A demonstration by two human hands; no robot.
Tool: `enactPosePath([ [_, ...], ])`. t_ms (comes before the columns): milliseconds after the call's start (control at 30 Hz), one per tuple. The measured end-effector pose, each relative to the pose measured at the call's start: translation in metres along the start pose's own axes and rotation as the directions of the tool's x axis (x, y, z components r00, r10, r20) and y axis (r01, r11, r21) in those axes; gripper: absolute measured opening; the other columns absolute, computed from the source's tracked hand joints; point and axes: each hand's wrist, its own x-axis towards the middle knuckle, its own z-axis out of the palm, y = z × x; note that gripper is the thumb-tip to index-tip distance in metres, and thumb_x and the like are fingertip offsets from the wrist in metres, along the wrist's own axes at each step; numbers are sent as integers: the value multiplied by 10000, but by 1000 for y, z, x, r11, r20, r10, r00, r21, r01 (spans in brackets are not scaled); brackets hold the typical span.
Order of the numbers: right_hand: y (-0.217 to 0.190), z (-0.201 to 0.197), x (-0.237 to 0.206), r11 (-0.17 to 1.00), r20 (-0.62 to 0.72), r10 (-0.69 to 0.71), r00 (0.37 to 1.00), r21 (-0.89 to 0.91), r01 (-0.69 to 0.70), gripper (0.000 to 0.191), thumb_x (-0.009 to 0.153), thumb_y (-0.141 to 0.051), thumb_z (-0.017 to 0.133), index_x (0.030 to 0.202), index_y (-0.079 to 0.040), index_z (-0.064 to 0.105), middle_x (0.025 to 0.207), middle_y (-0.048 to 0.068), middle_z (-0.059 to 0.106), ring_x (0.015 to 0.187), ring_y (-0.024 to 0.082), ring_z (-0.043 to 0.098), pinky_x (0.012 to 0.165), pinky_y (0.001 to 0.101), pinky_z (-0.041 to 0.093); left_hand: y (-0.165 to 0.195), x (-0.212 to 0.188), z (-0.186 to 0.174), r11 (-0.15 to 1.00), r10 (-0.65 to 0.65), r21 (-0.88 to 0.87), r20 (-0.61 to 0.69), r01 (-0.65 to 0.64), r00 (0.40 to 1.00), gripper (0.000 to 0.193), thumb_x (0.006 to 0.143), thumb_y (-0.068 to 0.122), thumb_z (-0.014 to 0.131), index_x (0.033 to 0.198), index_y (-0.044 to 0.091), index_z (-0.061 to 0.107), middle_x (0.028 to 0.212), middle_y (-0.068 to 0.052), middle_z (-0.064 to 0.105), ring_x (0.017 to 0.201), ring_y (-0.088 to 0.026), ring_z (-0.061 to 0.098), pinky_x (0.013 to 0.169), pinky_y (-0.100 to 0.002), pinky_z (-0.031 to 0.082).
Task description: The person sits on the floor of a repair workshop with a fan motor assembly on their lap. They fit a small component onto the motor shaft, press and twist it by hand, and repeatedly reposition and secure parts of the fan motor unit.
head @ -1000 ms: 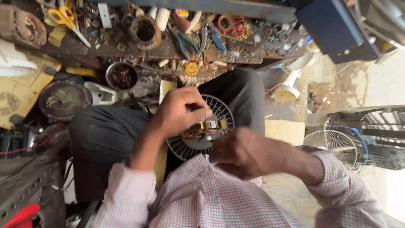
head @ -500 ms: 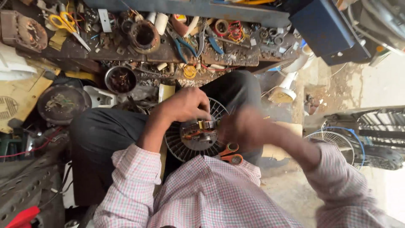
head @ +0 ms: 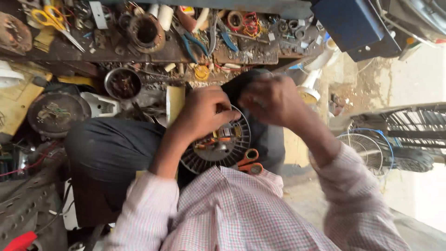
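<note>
Both hands meet over my lap: my left hand [head: 204,114] curls loosely on the top edge of the round grey ribbed fan motor housing [head: 216,148], fingers bent and pressing its copper-wound core, while my right hand [head: 272,100] hovers just beside it, blurred, so I cannot tell whether it grips anything. I see the housing resting on my dark trousers [head: 107,148], tilted toward me, its radial fins ringing a pale centre with orange wire. Orange-handled pliers [head: 248,160] lie touching its lower right rim. Room is tight: the cluttered wooden workbench [head: 93,49] crowds the far edge, with a small metal bowl [head: 123,83] near my left wrist. Open floor lies only to my right, before a white wire fan guard [head: 367,146].
</note>
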Motion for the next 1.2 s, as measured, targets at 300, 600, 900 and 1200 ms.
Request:
enactPosePath([
  [300,-79,-36,20,929,74,-292,954,258,264,166,794,-144,765,949,-87,749,784,90,655,713,287,647,585,445,476,33,-92,8,998,-5,-61,-126,-2,992,165,866,64,820,855,21,661,812,-72,610,736,-208,615,681,-338,491],
  [600,-10,-20,11,995,-66,87,994,51,-83,78,864,-154,793,876,-100,738,841,94,684,764,276,661,613,420,516,5,-6,11,1000,-18,-12,-87,17,996,216,801,180,895,814,46,725,832,-84,676,779,-235,647,682,-358,495],
  [900,-40,-51,12,991,-97,-119,988,51,125,57,905,-87,766,907,-79,709,868,48,709,730,209,685,632,354,553,-7,-27,-8,870,-283,-383,129,311,950,178,812,210,856,861,86,739,1016,-68,702,954,-238,719,844,-382,591],
  [1200,-25,-15,18,957,-144,-97,985,257,132,129,862,-120,841,931,-53,755,731,65,629,663,233,623,573,390,480,68,-82,15,973,-18,214,-295,84,955,148,786,127,837,881,96,728,1476,-159,516,1440,-445,399,1207,-525,362],
])
